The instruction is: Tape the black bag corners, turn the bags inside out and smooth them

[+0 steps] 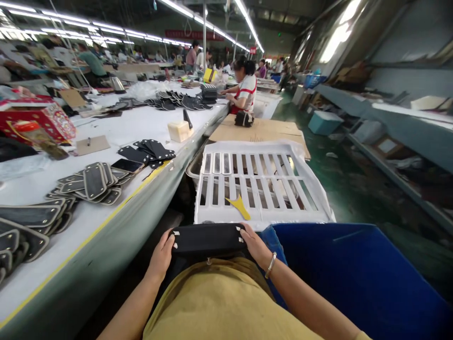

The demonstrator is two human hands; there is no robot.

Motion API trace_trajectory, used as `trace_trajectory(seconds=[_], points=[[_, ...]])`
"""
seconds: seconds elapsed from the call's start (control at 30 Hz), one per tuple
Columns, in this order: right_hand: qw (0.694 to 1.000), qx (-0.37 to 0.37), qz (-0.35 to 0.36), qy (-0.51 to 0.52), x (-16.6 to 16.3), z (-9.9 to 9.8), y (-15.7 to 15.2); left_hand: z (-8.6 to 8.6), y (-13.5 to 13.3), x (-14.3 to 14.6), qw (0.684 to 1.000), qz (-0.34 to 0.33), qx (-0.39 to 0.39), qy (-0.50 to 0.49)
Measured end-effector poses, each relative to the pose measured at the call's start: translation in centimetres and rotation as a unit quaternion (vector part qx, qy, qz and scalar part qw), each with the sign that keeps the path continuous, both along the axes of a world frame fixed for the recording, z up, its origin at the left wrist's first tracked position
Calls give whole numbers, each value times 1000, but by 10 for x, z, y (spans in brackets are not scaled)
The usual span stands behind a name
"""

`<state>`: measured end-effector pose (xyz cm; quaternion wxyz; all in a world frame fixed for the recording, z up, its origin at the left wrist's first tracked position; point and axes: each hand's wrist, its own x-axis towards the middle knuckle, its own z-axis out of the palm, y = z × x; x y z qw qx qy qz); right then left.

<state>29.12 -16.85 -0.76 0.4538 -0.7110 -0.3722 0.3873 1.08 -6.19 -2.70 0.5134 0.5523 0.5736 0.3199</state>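
Observation:
A black padded strip-like piece (207,238) with small white tabs near its ends lies level close against my body. At its left end, my left hand (163,250) grips it with the thumb by the tabs. My right hand (253,242) holds the opposite end, a metal bangle on that wrist. The undersides of both hands' grip are hidden. Just beyond the piece is a white slotted plastic rack (262,215), with a yellow forked piece (240,207) and several light-edged strips (217,163) resting on it.
On the long white table (106,226) to the left lie stacks of dark light-edged pieces (95,182), black pieces (152,150), a phone (128,165) and a cream block (179,131). A blue bin (329,264) stands at my right. A co-worker (246,89) sits farther ahead beside cardboard (262,131).

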Motion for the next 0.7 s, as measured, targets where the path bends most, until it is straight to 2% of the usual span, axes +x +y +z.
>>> trace_trajectory(seconds=[0.07,0.1,0.17,0.23,0.3,0.37,0.43,0.53,0.63,0.7], points=[[1000,2,30,-10,4,9,-7,5,-4,-11,999,-32,-27,-33],[998,8,37,-49,3,14,-11,8,-7,-15,999,-43,-14,-21],[979,36,53,-194,-5,25,-15,17,-15,-20,992,-57,94,60],[926,84,118,-348,-23,33,-16,25,-26,-16,946,-101,262,164],[858,129,239,-437,-46,35,-15,31,-39,-3,869,-197,386,238],[800,149,324,-482,-64,33,-13,33,-48,11,808,-270,442,281],[767,150,361,-509,-69,29,-13,32,-53,17,777,-294,462,310],[748,142,373,-530,-55,28,-22,30,-50,8,754,-300,468,350],[753,121,334,-554,-39,30,-29,31,-40,-8,732,-310,474,379],[759,106,315,-560,-40,32,-26,32,-34,-7,727,-315,472,386]])
